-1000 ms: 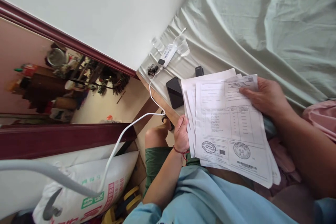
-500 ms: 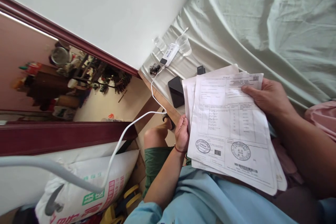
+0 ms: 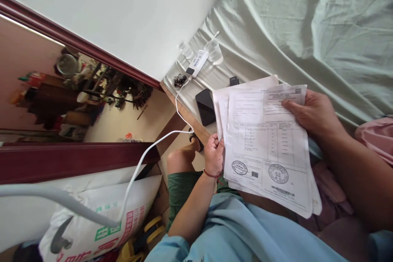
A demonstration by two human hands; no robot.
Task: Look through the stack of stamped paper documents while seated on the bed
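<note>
Several printed sheets of paper point(image 3: 267, 147) lie in a loose stack above my lap, fanned a little at the edges. The top sheet carries a table, two oval or round stamps and a barcode. My right hand point(image 3: 316, 112) grips the upper right corner, its thumb on top and the other fingers behind. At the left edge, my left hand point(image 3: 214, 153) is closed with the sheets' side between thumb and fingers. Just beyond the papers, a black phone point(image 3: 205, 107) lies on the pale green sheet point(image 3: 276, 20) of the bed.
A white power bank point(image 3: 197, 63) joins a white cable point(image 3: 172, 132) crossing toward me at left. Two clear plastic cups point(image 3: 215, 54) and a small dark cluster point(image 3: 179, 80) lie nearby. A printed white sack point(image 3: 101, 213) stands lower left beside a doorway.
The lower part of the paper stack has swung slightly up and left. My left hand has shifted slightly right along the edge. Both hands keep their hold.
</note>
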